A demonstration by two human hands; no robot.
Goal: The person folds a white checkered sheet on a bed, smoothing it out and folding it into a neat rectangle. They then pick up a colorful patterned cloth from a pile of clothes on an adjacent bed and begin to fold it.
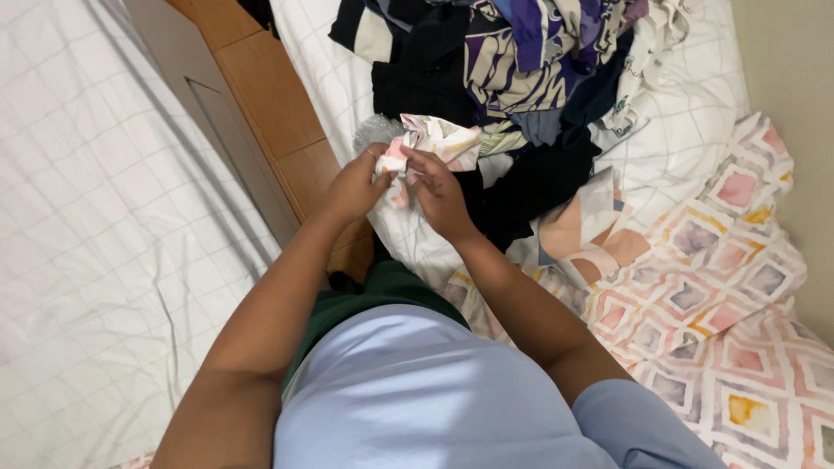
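Both the left hand (354, 187) and right hand (437, 193) pinched a small patterned cloth (434, 142), which bunched between them and just beyond.

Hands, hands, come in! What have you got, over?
Left hand and right hand both pinching a small pastel patterned cloth. Held above bed edge. Clothes pile right behind it, nothing blocking.
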